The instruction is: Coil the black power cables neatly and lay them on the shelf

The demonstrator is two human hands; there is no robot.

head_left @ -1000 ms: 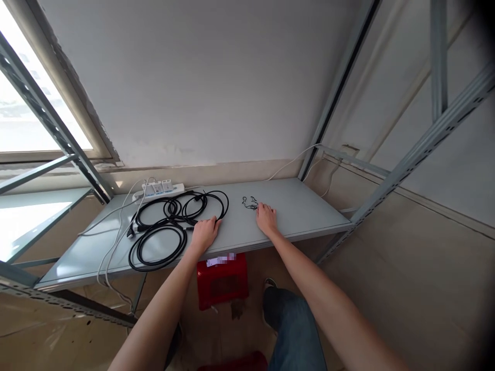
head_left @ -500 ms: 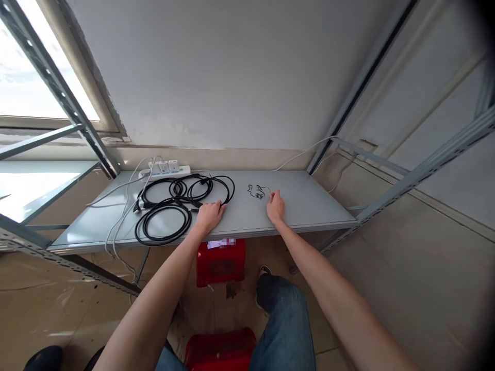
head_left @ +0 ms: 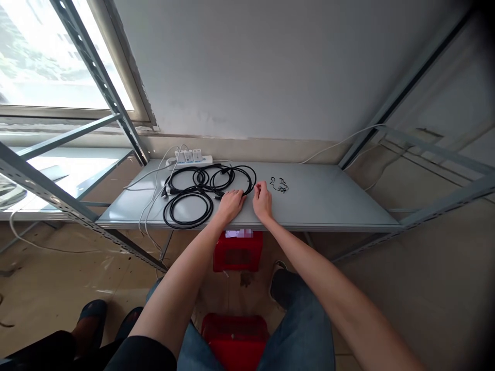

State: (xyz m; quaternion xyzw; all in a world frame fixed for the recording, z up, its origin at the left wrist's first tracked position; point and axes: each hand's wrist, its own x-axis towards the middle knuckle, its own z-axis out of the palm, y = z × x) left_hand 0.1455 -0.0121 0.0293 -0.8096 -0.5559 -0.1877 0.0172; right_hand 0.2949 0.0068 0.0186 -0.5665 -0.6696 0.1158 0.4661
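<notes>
Black cable (head_left: 198, 189) is laid in round loops, with no one long way, on the left of the shelf (head_left: 328, 198). Its right loop is touched at the near edge by the left hand (head_left: 231, 203); the right hand (head_left: 263, 201) is held just right. Whether either is closed on anything cannot be told.

Worn on the head, the camera looks forward and down from above the near edge of the shelf (head_left: 328, 201), facing the wall (head_left: 270, 67) beyond its far edge, back enough to include all four corners, left hand (head_left: 231, 203) and right hand (head_left: 263, 201) near mid-view.
</notes>
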